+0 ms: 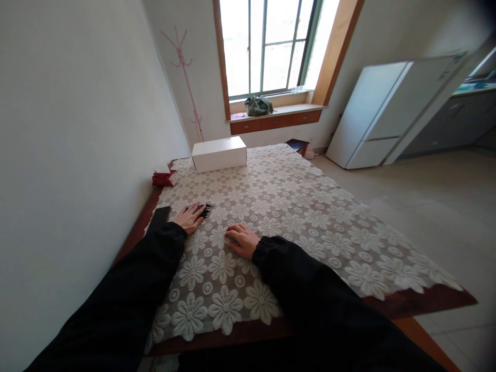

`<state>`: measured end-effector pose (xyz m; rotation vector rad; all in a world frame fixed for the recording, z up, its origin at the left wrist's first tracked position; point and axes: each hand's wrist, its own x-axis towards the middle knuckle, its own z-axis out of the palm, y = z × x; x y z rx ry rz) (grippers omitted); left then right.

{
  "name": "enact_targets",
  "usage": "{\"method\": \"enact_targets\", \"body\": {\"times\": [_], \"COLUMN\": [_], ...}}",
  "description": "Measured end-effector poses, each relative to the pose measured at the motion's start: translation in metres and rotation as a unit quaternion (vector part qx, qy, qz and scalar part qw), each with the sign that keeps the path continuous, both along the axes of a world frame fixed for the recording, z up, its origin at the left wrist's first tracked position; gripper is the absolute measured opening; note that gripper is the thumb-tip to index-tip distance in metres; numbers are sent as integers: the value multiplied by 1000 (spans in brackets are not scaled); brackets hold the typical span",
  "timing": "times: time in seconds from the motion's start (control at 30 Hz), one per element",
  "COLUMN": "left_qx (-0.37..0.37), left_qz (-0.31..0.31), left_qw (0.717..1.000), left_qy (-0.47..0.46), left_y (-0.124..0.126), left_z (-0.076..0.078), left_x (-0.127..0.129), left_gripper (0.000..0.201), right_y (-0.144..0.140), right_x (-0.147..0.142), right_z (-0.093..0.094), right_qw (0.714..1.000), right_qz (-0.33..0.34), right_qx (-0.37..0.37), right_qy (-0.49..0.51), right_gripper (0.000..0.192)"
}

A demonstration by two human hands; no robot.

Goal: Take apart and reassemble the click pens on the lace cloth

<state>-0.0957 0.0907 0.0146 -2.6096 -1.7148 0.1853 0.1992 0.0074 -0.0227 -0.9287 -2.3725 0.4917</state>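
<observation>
My left hand (188,219) lies flat with its fingers stretched out over a small bunch of black pens (206,211). Their tips stick out to the right of the fingers, and the rest is hidden beneath the hand. Lower and to the right, my right hand (243,241) rests on the flowered lace tablecloth (271,206), its fingers loosely bent and apart, with nothing visible in them. Beside my left wrist is a flat dark oblong thing (159,218), partly covered by the black sleeve.
A white box (219,154) stands at the table's far end. Near the wall lies a red packet (165,178), perhaps tissues. The wall (77,129) runs close along the left. Beyond are a pink coat stand (187,82), a bag (258,106) on the windowsill and a white fridge (372,113).
</observation>
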Motion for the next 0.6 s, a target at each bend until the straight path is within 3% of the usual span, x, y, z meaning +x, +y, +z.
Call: {"method": "enact_targets", "body": {"times": [0.3,0.43,0.5,0.6], "left_qx": [24,100,122,124], "left_qz": [27,139,206,259], "left_qw": [991,963,950,943], "left_qy": [-127,-209,-201,-169], "left_y": [1,4,4,4], "left_z": [-5,-2,1,8], "left_x": [0,-17,-27,-37], "left_gripper": [61,48,39,29], "right_y": [-2,-2,-2,-1], "right_x": [-1,-1,-1,0], "right_z": [0,0,0,1], "right_qw": [1000,1000,1000,1000], "right_qz": [-9,-8,-6,-2], "right_qx": [2,0,-1,-2], "right_qy": [-4,-8,-7,-4], "right_gripper": [30,31,31,30]}}
